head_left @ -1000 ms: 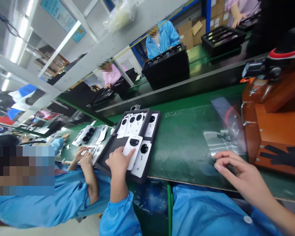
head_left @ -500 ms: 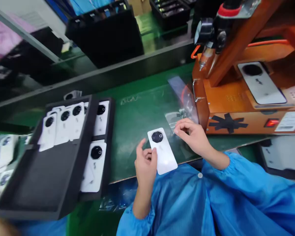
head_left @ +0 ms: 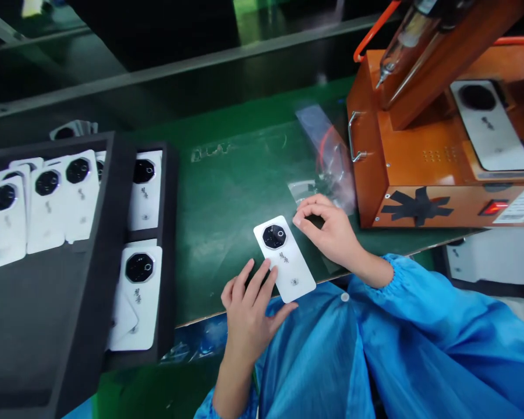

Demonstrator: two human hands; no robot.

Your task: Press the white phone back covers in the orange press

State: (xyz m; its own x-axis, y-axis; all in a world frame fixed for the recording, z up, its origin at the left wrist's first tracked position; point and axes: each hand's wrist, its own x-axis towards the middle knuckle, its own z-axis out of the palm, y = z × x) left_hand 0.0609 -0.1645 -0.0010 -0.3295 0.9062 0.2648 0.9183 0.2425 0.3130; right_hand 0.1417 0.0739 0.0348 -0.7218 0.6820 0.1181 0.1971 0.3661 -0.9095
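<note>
A white phone back cover (head_left: 295,269) with a black eight-sided camera area lies at the green bench's front edge, tilted in the view. My left hand (head_left: 250,311) has its fingers spread, the fingertips touching the cover's left side and the thumb by its bottom edge. Just off the cover's upper right corner, my right hand (head_left: 327,230) is closed in a pinch, thumb against forefinger. Whatever may be between those fingertips is too small to make out.
Black trays (head_left: 94,262) on the left hold several similar covers. At right stands an orange machine (head_left: 373,139) with another white cover (head_left: 491,125) on it and a lit red switch (head_left: 494,208). Clear plastic film (head_left: 332,157) lies beside the machine.
My left hand has opened out from a curled grip and slid lower along the cover's left side. My right hand stays pinched near the upper corner. The view has shifted closer to the bench.
</note>
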